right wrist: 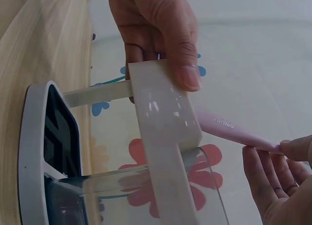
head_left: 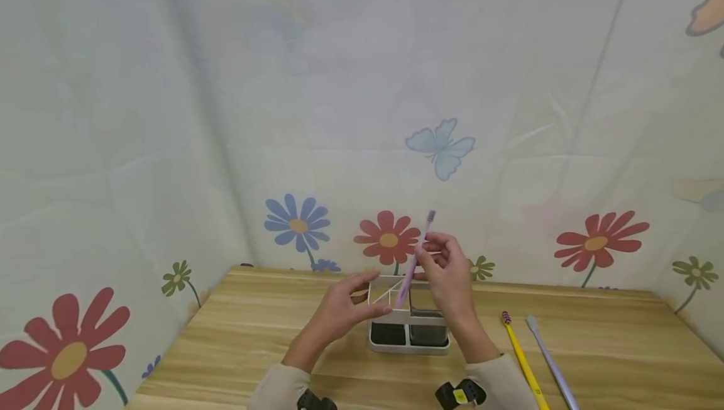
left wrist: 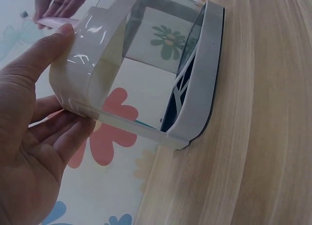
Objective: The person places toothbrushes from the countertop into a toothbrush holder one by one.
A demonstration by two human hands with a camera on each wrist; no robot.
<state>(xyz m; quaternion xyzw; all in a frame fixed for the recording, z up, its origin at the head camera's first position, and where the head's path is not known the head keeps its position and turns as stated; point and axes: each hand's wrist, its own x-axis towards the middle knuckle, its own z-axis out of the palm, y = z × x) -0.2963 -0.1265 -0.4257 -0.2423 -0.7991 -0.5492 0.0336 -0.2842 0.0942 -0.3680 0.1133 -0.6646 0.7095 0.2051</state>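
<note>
A white toothbrush holder (head_left: 430, 318) stands upright on the table, with a divided top, a dark base and a clear cup (right wrist: 117, 191) on its right side. My left hand (head_left: 340, 308) grips the upper left end of the holder, thumb in front and fingers behind. Between thumb and fingers, my right hand (head_left: 450, 279) pinches a pink toothbrush (head_left: 411, 275) by its handle. Its bristles point up, and the handle's lower end is at the holder's divided top. In the right wrist view, the holder's rim (right wrist: 163, 122) hides that handle end.
On the wooden table (head_left: 237, 334), a yellow toothbrush (head_left: 521, 354) and a pale blue toothbrush (head_left: 551, 360) lie side by side, right of the holder. A flower-printed cloth (head_left: 339, 83) hangs behind the table's far edge.
</note>
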